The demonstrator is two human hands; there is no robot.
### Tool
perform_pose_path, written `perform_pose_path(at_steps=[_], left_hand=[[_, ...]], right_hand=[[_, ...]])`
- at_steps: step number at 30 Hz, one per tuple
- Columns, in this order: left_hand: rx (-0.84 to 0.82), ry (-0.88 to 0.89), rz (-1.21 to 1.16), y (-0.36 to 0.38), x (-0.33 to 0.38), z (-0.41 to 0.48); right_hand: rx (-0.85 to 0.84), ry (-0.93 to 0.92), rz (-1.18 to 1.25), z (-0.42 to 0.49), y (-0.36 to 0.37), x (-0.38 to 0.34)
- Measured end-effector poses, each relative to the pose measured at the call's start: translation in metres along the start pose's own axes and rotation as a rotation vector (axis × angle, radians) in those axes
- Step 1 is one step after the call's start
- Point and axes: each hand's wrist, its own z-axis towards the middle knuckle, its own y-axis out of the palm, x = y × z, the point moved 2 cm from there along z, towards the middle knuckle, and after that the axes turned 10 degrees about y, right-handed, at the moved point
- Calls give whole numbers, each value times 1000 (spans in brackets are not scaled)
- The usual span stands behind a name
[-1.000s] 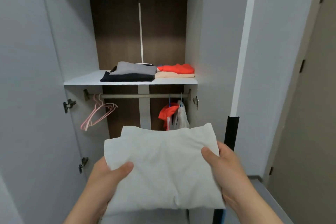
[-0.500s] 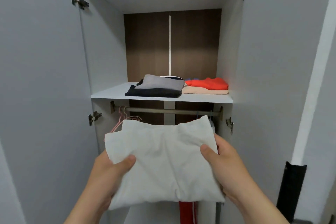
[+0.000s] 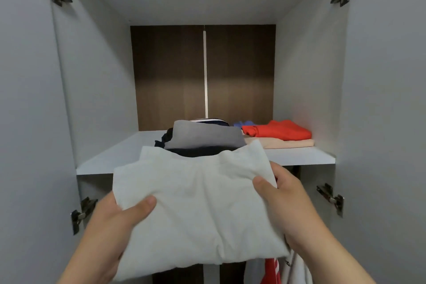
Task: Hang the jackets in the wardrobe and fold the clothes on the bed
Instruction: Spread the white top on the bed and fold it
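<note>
head view, facing wardrobe shelf point(image 3: 299, 159), close

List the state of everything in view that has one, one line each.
White top, folded, held up before the shelf.
Left grip, holding the top, thumb over it.
Right grip, holding the top, thumb over it.
Doors, open.
Grey top, folded, on a dark stack.
Red top, folded, on a beige top.
Shelf, holding both stacks.

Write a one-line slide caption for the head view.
Left hand and right hand hold a folded white garment before the wardrobe shelf bearing folded clothes.
</note>
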Motion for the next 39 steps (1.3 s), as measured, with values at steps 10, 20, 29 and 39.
perform_pose_path(at_steps=[10,20,29,39], left_hand=[[-33,41,-8,18,23,141],[-73,-273,98,62,26,302],[-268,-569,366,58,-66,342],[-324,-529,491,51,-73,338]], right_hand=[[30,-61,26,117,16,-53],[18,221,50,281,24,-84],[32,447,-128,327,45,1],[91,435,-354,327,32,4]])
